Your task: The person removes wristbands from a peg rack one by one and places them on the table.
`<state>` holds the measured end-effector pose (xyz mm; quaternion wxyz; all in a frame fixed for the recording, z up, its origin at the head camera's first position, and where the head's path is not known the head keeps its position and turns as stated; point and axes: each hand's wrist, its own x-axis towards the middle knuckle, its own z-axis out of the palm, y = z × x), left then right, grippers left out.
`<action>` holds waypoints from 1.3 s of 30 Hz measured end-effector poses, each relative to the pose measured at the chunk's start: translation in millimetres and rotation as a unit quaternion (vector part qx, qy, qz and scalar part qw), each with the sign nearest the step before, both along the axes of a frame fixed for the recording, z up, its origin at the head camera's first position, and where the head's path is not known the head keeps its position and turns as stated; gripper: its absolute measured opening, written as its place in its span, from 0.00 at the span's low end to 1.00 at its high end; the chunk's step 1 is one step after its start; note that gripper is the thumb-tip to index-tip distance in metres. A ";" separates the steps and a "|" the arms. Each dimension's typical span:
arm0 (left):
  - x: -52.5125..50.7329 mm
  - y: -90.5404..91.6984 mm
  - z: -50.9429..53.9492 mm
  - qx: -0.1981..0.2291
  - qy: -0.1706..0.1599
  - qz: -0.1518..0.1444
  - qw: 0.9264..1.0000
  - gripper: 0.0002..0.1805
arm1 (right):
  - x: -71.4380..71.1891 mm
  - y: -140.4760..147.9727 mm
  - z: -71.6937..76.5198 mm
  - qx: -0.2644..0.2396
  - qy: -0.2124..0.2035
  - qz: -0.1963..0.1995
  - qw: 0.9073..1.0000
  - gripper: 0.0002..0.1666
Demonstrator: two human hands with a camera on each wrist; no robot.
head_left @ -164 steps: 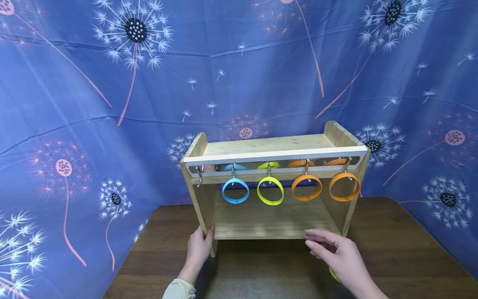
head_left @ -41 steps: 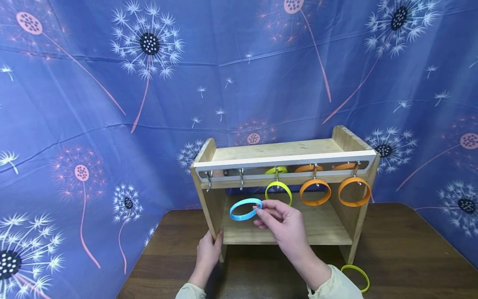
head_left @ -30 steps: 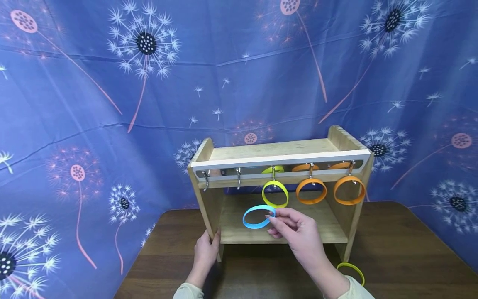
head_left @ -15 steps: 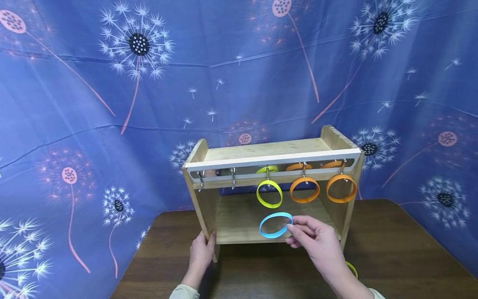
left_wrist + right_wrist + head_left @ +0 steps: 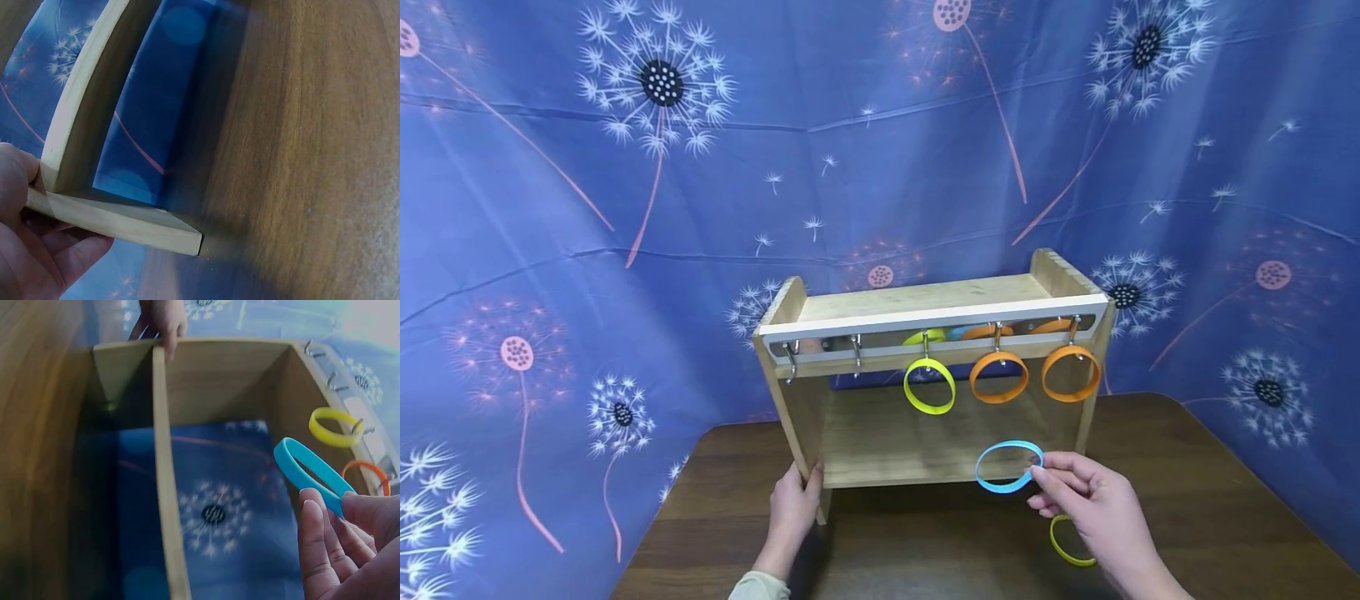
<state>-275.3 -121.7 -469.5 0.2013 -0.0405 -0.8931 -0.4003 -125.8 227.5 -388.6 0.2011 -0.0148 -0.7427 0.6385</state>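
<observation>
Pinching, head view: the blue band [image 5: 1000, 488] is right of centre in the lower half of the frame, sticking out to the left from the fingertips of the right hand [image 5: 1093, 504], in front of the wooden shelf [image 5: 895, 462].
Head view, right hand: thumb and fingertips are together on the right edge of the blue band; the other fingers are bent.
Head view, left hand: at lower left of centre, the left hand [image 5: 793, 504] is clamped on the front edge of the wooden shelf, low on its left side.
Head view, hanging row: the hanging yellow band [image 5: 929, 409] is at centre with two orange bands [image 5: 999, 399] to its right, all on hooks [image 5: 857, 356] along the white rail [image 5: 932, 314].
Head view, desk: the loose yellow band [image 5: 1072, 561] is at lower right on the desk [image 5: 692, 483], partly hidden by the right hand.
Left wrist view, wood: at lower left, the left hand has its thumb and fingers on opposite sides of the side panel, touching it.
Right wrist view, blue band: it slants up and left from the right hand at lower right, between thumb and fingertips.
</observation>
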 end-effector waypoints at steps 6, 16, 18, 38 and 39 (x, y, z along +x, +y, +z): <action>-0.3 -1.6 0.2 -0.001 -0.002 -0.006 1.000 0.12 | 8.8 25.8 -18.1 -0.020 -0.030 -0.012 0.999 0.15; 2.1 -3.5 2.4 0.000 0.000 -0.015 1.000 0.10 | 22.6 65.5 -47.4 0.002 -0.114 -0.064 0.991 0.22; 2.0 -3.3 2.7 -0.001 -0.003 -0.016 1.000 0.11 | 25.8 73.1 -51.2 0.004 -0.137 -0.070 0.988 0.26; 3.7 -2.3 4.8 -0.002 -0.006 -0.008 1.000 0.13 | 47.4 133.3 -102.7 -0.038 -0.312 -0.052 0.948 0.28; 3.7 -2.3 5.0 -0.002 -0.005 -0.008 1.000 0.13 | 48.0 135.2 -105.6 -0.030 -0.312 -0.049 0.948 0.28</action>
